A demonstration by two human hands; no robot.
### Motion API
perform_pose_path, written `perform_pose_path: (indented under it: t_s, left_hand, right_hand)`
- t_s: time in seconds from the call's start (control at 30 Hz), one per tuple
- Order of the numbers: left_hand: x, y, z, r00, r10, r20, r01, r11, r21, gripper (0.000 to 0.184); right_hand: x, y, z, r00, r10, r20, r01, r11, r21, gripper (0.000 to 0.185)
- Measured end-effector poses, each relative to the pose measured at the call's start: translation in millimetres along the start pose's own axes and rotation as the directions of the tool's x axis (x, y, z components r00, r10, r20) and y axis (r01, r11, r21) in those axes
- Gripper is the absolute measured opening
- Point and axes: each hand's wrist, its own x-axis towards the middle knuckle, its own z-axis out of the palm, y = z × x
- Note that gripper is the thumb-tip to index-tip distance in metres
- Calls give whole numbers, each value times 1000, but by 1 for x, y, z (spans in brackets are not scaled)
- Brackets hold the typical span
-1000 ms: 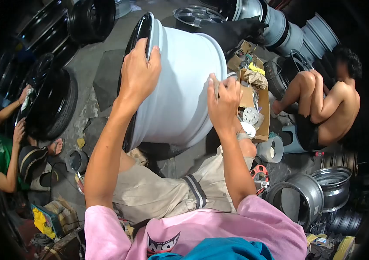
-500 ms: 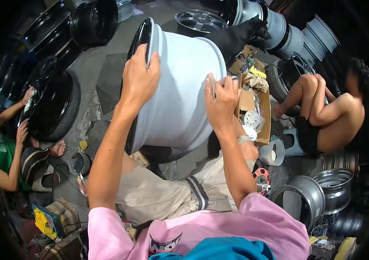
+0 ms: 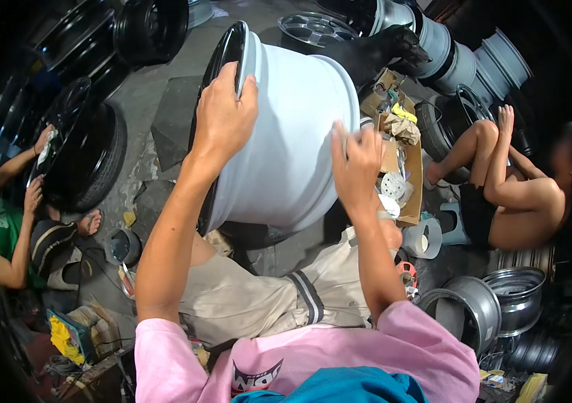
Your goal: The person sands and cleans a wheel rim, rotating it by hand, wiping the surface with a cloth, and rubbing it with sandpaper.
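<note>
A wheel rim with a pale grey barrel and a glossy black face stands on its side before me, tilted, on a dark support. My left hand is closed over the rim's edge on the black-faced side, thumb on the grey barrel. Beside the opposite lip, my right hand has its fingers curled together, slightly blurred. Something small and tan seems pinched between thumb and fingers, but its kind does not show. Whether this hand touches the lip, I cannot tell.
At the right, a cardboard box holds discs and crumpled paper. A black dog lies behind the rim. One person sits at right; another at left handles a wheel with a cloth. Grey rims stand lower right.
My right hand has moved slightly right and down, away from the lip. My left hand keeps its grip. The view has shifted a little, and the person at right has raised a hand.
</note>
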Motion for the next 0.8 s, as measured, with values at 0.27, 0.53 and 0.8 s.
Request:
perform_pose_path:
  t_s: [0.27, 0.53, 0.8]
  left_hand:
    - [0, 8, 3, 999, -16, 43, 16, 1000, -9, 40]
    - [-1, 9, -3, 999, -16, 52, 17, 1000, -20, 40]
    - [-1, -1, 5, 999, 42, -23, -41, 999, 33, 41]
  right_hand:
    - [-15, 10, -1, 1000, -8, 2, 8, 1000, -6, 27]
    - [-20, 0, -7, 1000, -1, 15, 0, 999, 34, 25]
    - [-21, 1, -1, 999, 2, -46, -1, 1000, 18, 28]
